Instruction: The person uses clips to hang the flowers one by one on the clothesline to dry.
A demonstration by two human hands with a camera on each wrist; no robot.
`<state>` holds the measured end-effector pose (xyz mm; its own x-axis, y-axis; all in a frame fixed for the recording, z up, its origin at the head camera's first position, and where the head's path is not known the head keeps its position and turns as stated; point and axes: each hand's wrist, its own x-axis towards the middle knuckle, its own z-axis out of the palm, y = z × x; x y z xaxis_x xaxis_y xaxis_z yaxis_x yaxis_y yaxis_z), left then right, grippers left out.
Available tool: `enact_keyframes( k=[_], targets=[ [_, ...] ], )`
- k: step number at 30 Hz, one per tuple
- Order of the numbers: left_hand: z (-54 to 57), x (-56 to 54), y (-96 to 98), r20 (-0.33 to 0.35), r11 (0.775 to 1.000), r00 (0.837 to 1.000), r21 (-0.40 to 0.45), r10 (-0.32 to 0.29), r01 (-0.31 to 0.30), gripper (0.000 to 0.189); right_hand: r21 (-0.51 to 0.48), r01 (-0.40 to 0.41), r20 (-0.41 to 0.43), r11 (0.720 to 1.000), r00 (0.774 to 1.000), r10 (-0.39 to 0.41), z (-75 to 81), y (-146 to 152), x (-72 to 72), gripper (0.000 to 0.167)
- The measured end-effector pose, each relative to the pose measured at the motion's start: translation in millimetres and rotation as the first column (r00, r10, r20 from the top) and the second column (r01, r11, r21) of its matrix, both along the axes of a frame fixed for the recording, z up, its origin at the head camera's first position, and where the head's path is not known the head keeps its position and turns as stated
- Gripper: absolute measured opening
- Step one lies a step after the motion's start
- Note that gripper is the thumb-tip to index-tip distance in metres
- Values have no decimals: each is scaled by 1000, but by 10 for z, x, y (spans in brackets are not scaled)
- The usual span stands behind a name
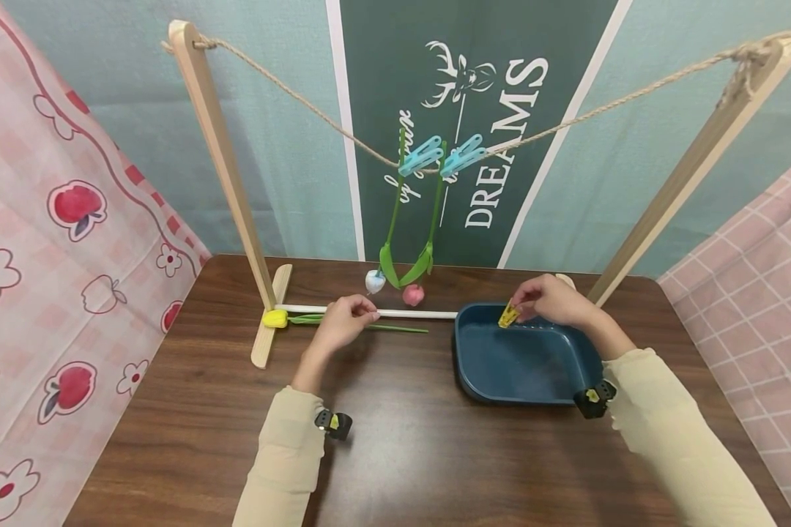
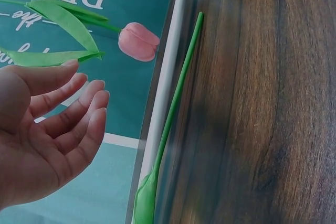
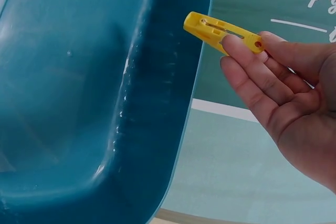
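Between the thumb and fingers of my right hand (image 1: 548, 298) is a yellow clothespin (image 3: 223, 31), pinched by its end over the far rim of the blue basin (image 1: 527, 400). My left hand (image 2: 58, 124) hovers above the stem of a yellow tulip (image 1: 275, 318) lying on the table; its fingers are loosely bent and nothing is between them. A white tulip (image 1: 375, 282) and a pink tulip (image 2: 138, 41) hang head down from a rope (image 1: 303, 104), each stem clipped by a light blue clothespin (image 1: 463, 155).
Two wooden posts (image 1: 223, 168) hold up the sagging rope, and a white rod (image 1: 415, 314) runs low between them. Behind stands a green and teal cloth backdrop (image 1: 395, 66). Patterned pink cloths (image 1: 105, 293) flank the brown wooden table (image 1: 395, 454).
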<state>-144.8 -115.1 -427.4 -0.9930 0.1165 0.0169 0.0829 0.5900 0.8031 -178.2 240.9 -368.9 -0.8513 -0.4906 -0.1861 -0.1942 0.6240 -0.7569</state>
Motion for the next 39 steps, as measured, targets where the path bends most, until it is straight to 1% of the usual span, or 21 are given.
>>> enact_keyframes(
  k=[9,14,19,25,30,34,39],
  targets=[
    [3,0,76,-9,1000,1000,8,-25,25,9,-84,-11,17,996,1000,12,23,-89,16,9],
    [-1,-4,113,-16,999,999,2,-39,39,8,-114,-19,22,993,1000,22,29,-159,30,9],
    [4,2,146,-14,998,998,10,-55,55,8,-119,-35,11,992,999,36,48,-244,54,8],
    [-10,6,195,-6,996,995,1,-95,95,7,-106,-54,-3,993,999,54,57,-346,91,7],
    [-16,13,238,-13,991,991,-4,-132,132,6,-119,-72,2,990,997,73,53,-426,117,6],
    [-16,10,276,-6,989,989,-3,-150,150,6,-126,-76,-1,989,997,76,47,-482,137,6],
    [-5,11,320,0,985,986,-12,-170,170,6,-117,-96,-27,989,995,93,35,-547,157,5]
  ],
)
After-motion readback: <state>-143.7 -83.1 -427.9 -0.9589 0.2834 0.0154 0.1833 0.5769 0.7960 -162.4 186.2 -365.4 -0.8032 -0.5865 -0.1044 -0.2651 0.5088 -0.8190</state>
